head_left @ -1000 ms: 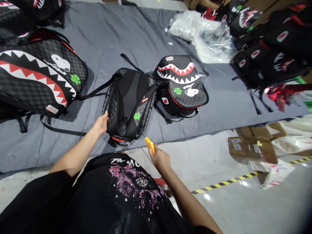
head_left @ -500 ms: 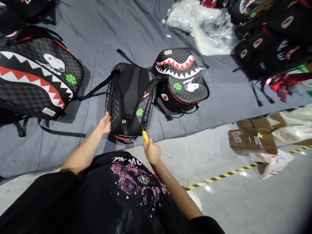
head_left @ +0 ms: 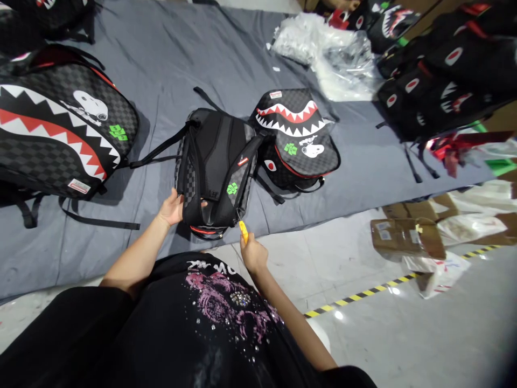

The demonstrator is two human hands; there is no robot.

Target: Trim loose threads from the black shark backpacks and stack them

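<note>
A black checkered backpack lies back side up on the grey cloth, straps showing, near the front edge. My left hand grips its lower left corner, thumb over the fabric. My right hand is closed on a small yellow-handled tool, whose tip touches the bag's lower right edge. A second backpack with a shark mouth lies face up just to the right, touching the first.
A large shark-mouth backpack lies at the left. Clear plastic bags sit at the back. Several black backpacks are piled at the right. Cardboard pieces and yellow-black tape are on the floor.
My left hand slid from the bag's side onto its lower corner and took hold. My right hand with the yellow tool moved up and in to the bag's edge.
</note>
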